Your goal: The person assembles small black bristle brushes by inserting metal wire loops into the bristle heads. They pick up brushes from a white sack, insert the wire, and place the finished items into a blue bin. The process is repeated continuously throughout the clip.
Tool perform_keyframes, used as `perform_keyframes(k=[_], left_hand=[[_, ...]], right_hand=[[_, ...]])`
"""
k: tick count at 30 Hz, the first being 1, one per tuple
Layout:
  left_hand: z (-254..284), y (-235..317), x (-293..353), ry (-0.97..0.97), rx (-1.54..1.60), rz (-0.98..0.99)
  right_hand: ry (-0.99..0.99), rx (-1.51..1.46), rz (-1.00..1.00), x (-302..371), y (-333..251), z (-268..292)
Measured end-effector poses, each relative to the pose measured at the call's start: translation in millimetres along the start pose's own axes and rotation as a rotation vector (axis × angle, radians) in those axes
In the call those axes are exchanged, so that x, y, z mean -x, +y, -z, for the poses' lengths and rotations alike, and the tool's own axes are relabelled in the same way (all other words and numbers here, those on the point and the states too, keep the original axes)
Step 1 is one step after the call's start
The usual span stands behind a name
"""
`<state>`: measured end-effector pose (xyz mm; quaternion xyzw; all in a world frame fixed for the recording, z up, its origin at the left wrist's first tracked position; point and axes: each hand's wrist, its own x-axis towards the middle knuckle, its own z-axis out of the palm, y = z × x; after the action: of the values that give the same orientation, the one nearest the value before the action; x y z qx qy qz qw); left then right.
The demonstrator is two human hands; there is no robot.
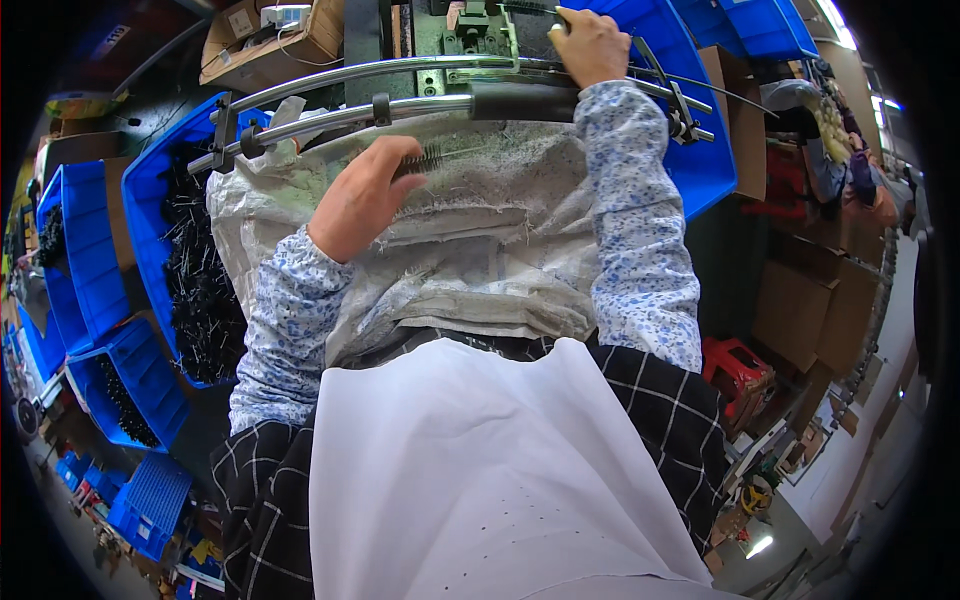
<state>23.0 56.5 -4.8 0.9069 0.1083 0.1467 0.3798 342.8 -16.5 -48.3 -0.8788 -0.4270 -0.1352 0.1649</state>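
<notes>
Left hand: your fingers are clamped on one small black brush over the woven sack.
Right hand: your fingers are curled at the machine fixture; whether they hold anything, you cannot tell.
Left to do: the blue bin at the sack's left edge holds many black brushes.

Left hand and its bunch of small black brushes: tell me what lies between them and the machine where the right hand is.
Two curved metal rails cross between the left hand, holding black brushes, and the machine where the right hand rests. A black sleeve sits on the nearer rail.
</notes>
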Motion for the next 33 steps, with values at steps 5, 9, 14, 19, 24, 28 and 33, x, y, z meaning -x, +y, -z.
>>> perform_keyframes(k=[5,9,14,19,24,28,33], left_hand=[[11,17,-15,0.033,0.087,-0.094],[15,22,-15,0.043,0.173,-0.040],[2,26,-25,0.096,0.137,-0.091],[-19,29,-31,0.264,0.081,-0.146],[-10,15,-11,0.149,0.233,0.052],[-12,-28,11,-0.155,-0.369,0.029],[-23,-50,12,-0.165,-0.618,0.050]], right_hand=[[-0.026,0.022,0.038,-22,29,2],[-0.129,0.060,0.134,-30,55,32],[0.271,0.063,0.051,5,38,87],[-0.498,-0.536,0.243,90,-89,129],[-0.209,-0.420,0.174,73,-79,94],[0.072,-0.173,0.024,19,-35,42],[0.138,-0.058,0.115,1,-18,18]])
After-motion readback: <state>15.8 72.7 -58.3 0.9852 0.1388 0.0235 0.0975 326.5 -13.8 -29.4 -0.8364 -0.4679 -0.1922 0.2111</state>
